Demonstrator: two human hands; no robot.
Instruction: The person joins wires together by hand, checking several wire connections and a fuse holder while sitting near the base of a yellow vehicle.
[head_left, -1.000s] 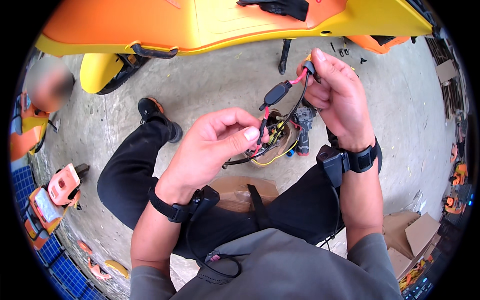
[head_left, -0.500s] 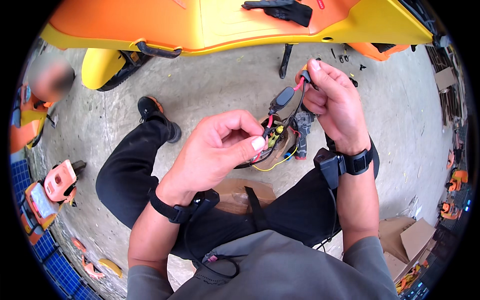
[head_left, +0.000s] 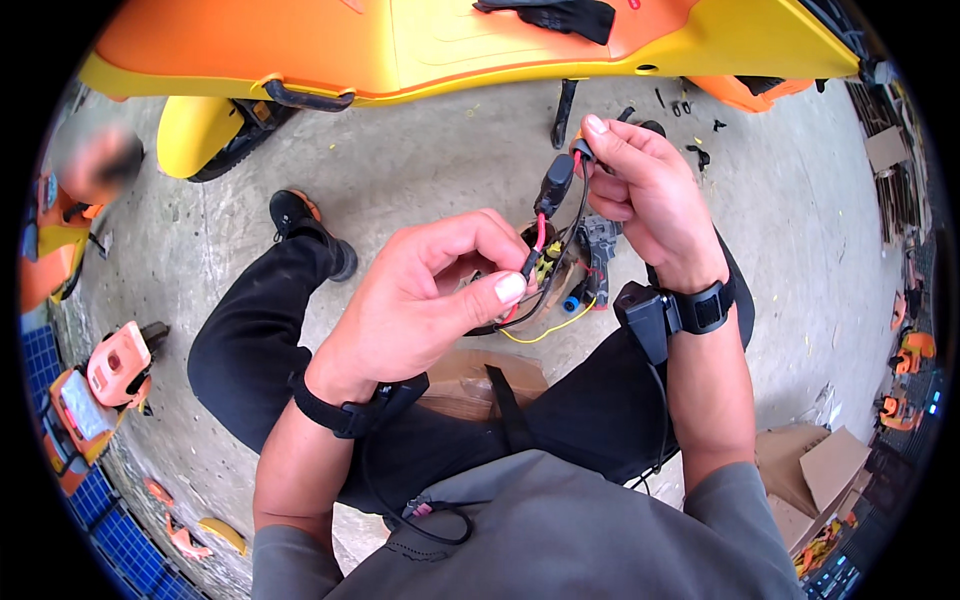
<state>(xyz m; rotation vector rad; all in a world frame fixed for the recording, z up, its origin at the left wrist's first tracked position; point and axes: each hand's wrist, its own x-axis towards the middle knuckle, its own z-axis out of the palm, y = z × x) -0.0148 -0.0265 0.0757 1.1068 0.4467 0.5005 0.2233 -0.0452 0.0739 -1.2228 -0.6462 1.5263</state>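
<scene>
We have both hands raised over our lap, each in a fingertip pinch, neither spread open nor clenched into a fist. Our left hand has its thumb and forefinger closed on the black sleeve of a red wire; its other fingers bend in behind, mostly hidden from us. Our right hand, higher and farther out, grips the grey cap at the wire's upper end between thumb and forefinger, the lower fingers curled loosely toward the palm. What lies inside that pinch, past the cap, we cannot make out.

The red wire runs between our two hands, tilted, its upper end leaning to our right. Along it sits a black case, untouched by our fingers and closer to the right hand. A black wire drops from the cap beside it and passes near the left fingertips.

Below the wires we see yellow connectors, partly covered, and a yellow wire curving beside a small blue part. A grey power tool lies just right of them on the floor.
</scene>
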